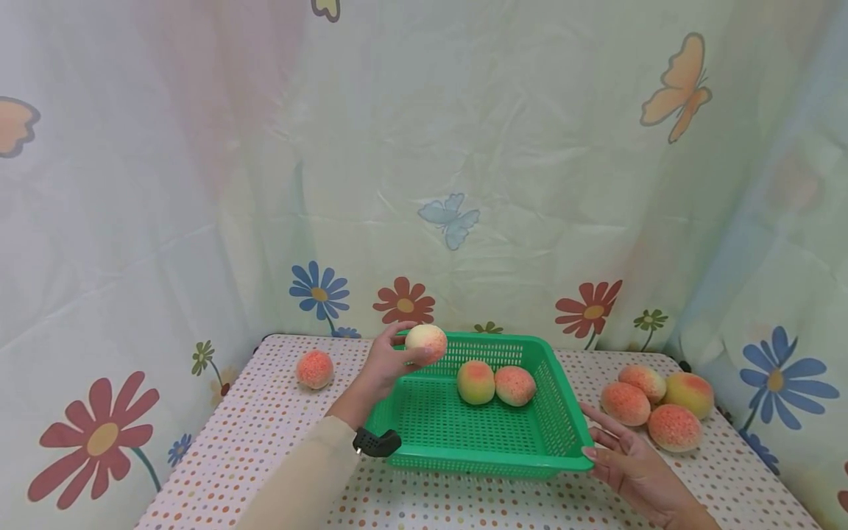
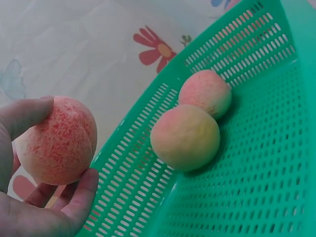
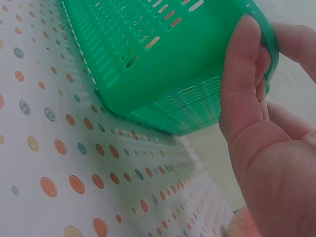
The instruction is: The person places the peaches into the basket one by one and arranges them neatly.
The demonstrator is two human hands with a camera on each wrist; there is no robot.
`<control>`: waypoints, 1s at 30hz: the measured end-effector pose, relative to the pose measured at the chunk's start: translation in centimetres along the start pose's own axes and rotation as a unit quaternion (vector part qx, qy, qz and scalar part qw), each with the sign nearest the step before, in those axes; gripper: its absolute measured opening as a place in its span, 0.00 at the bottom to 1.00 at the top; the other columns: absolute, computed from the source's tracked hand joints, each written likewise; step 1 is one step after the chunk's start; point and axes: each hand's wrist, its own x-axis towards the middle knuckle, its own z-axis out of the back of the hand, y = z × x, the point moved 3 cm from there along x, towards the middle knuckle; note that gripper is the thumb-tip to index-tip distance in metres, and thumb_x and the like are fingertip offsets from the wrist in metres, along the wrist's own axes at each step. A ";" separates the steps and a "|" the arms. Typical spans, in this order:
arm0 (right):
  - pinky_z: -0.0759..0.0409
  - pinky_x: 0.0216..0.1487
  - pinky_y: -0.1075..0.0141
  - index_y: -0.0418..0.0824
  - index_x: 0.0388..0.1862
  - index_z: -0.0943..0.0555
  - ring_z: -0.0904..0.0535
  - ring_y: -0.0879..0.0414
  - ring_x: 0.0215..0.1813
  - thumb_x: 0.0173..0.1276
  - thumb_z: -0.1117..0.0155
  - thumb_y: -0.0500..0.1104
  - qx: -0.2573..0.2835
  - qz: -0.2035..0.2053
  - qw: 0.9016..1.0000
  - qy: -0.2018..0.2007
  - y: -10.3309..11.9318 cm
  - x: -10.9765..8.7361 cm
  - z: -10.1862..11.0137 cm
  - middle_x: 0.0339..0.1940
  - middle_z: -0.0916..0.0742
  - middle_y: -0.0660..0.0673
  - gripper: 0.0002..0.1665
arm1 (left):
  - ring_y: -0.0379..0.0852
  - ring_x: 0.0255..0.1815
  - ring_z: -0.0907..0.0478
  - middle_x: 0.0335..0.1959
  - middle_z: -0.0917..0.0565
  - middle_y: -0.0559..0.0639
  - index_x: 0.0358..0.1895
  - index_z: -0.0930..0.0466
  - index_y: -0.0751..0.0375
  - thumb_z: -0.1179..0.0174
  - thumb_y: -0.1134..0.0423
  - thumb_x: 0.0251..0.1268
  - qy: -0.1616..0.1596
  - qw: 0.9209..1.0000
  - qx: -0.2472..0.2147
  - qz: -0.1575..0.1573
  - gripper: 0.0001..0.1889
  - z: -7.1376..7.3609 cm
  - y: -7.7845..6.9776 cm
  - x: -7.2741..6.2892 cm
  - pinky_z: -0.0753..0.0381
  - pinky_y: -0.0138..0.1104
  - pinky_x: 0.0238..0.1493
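Your left hand (image 1: 386,362) is gripping a peach (image 1: 428,343); right hand (image 1: 629,465), a green basket's rim (image 1: 490,463); you're risking a drop if pressure slackens.

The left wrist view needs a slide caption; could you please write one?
The left hand holds a peach near a green basket containing two more peaches.

No text, label, brand, number or sign can be read in any of the three views.
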 end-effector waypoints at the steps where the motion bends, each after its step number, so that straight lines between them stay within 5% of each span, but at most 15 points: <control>1: 0.14 0.56 0.64 0.74 0.70 0.29 0.16 0.59 0.57 0.83 0.57 0.31 0.001 0.002 1.000 0.003 0.0 0.0 0.0 0.60 0.18 0.55 0.36 | 0.57 0.59 0.25 0.58 0.29 0.61 0.67 0.26 0.56 0.27 0.70 0.59 0.000 1.000 -0.001 0.000 0.31 -0.2 0.1 0.1 0.12 0.47 0.53; 9: 0.14 0.55 0.64 0.73 0.71 0.29 0.16 0.59 0.56 0.83 0.57 0.31 0.001 0.000 1.000 0.004 0.0 0.1 -0.2 0.60 0.18 0.55 0.36 | 0.62 0.63 0.26 0.59 0.30 0.63 0.69 0.27 0.58 0.29 0.75 0.59 -0.007 1.000 -0.019 0.023 0.33 -0.8 1.0 0.5 0.13 0.50 0.55; 13: 0.14 0.56 0.64 0.75 0.69 0.28 0.16 0.59 0.56 0.82 0.55 0.32 -0.009 -0.009 1.000 -0.017 0.0 0.1 0.0 0.59 0.17 0.56 0.36 | 0.62 0.63 0.24 0.61 0.29 0.65 0.71 0.29 0.58 0.31 0.74 0.62 -0.009 0.999 -0.001 0.036 0.33 -0.9 1.5 0.6 0.12 0.50 0.54; 20: 0.14 0.58 0.63 0.73 0.72 0.30 0.16 0.58 0.59 0.83 0.59 0.31 0.009 0.008 1.000 0.024 0.2 -0.1 0.0 0.63 0.17 0.54 0.37 | 0.62 0.62 0.22 0.61 0.28 0.67 0.72 0.30 0.58 0.31 0.73 0.63 -0.005 0.998 0.010 0.063 0.34 -1.0 1.9 0.9 0.14 0.53 0.56; 30: 0.14 0.57 0.63 0.74 0.70 0.29 0.16 0.58 0.58 0.83 0.58 0.31 0.006 -0.002 1.000 0.006 -0.1 0.1 0.2 0.61 0.17 0.56 0.37 | 0.60 0.59 0.21 0.61 0.27 0.65 0.71 0.30 0.58 0.31 0.72 0.63 0.012 0.997 0.024 0.078 0.33 -1.6 2.2 1.4 0.14 0.52 0.56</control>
